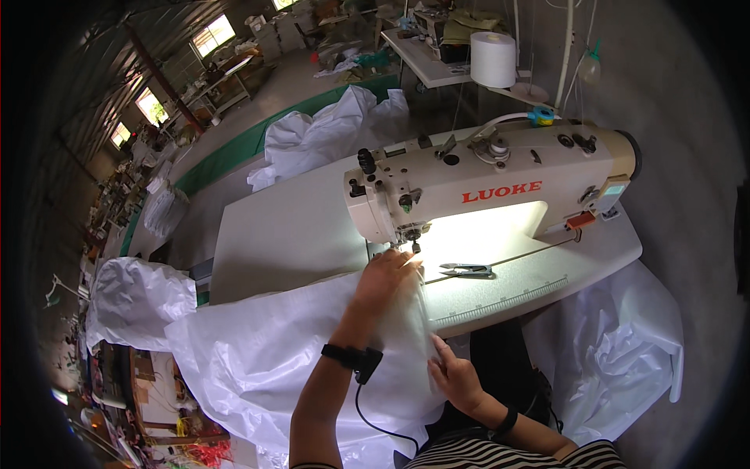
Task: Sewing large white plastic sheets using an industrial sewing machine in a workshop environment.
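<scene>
A white plastic sheet [258, 336] drapes over the near left part of the sewing machine table and down across my lap. At the needle, my left hand [383, 273] has its fingers bent together on the sheet's edge, close to the presser foot [412, 237]. Lower down, beside the table's front edge, my right hand [457, 383] pinches the same right-hand edge of the sheet between thumb and fingers. The lit white sewing machine [484, 184] stands just beyond my hands. Thread snips [467, 270] lie on the table to the right of the needle.
A white thread cone [493, 60] stands behind the machine. More white sheeting [617, 352] hangs at the right, and another pile [328, 129] lies beyond the table [281, 234]. A cable [375, 418] runs from my left wrist strap. Tangled threads and clutter [195, 445] lie lower left.
</scene>
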`<control>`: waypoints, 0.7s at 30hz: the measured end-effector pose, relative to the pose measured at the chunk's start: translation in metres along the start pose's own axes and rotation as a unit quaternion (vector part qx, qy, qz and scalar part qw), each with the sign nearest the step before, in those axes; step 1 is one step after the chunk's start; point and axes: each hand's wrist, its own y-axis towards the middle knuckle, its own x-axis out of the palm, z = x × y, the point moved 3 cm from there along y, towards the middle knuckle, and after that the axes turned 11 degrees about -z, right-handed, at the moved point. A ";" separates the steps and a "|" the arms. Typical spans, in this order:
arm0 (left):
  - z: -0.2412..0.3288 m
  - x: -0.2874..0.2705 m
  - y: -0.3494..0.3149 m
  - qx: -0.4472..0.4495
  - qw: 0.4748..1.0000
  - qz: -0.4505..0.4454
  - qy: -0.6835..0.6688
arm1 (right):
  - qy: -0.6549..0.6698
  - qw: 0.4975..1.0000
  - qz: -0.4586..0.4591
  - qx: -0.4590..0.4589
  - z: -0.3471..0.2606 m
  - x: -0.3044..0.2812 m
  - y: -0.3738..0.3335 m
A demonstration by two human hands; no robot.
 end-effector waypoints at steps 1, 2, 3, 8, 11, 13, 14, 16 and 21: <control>-0.001 -0.003 0.000 0.001 1.000 -0.001 0.000 | 0.004 1.000 -0.003 -0.003 -0.003 -0.003 0.000; -0.001 -0.004 0.001 0.033 0.999 -0.010 -0.007 | -0.046 0.999 -0.019 -0.007 -0.007 -0.004 0.000; 0.000 -0.007 0.001 0.080 0.997 0.004 -0.009 | -0.096 0.995 -0.036 -0.011 -0.009 -0.005 0.000; -0.008 -0.007 0.001 0.078 0.996 -0.015 0.038 | -0.174 0.983 -0.047 -0.031 -0.015 -0.007 0.000; -0.011 -0.007 -0.004 0.075 0.996 -0.006 0.037 | -0.228 0.971 -0.057 -0.047 -0.015 -0.003 0.002; -0.011 -0.008 -0.007 0.077 0.996 0.003 0.040 | -0.260 0.962 -0.075 -0.045 -0.013 0.000 0.003; -0.011 -0.009 -0.008 0.077 0.997 0.004 0.026 | -0.299 0.950 -0.065 -0.054 -0.013 0.000 0.003; -0.011 -0.011 -0.010 0.077 0.997 0.006 0.013 | -0.338 0.938 -0.055 -0.063 -0.013 0.000 0.004; -0.007 -0.015 -0.009 0.088 0.996 0.008 0.032 | -0.194 0.978 0.004 -0.072 -0.014 -0.009 0.006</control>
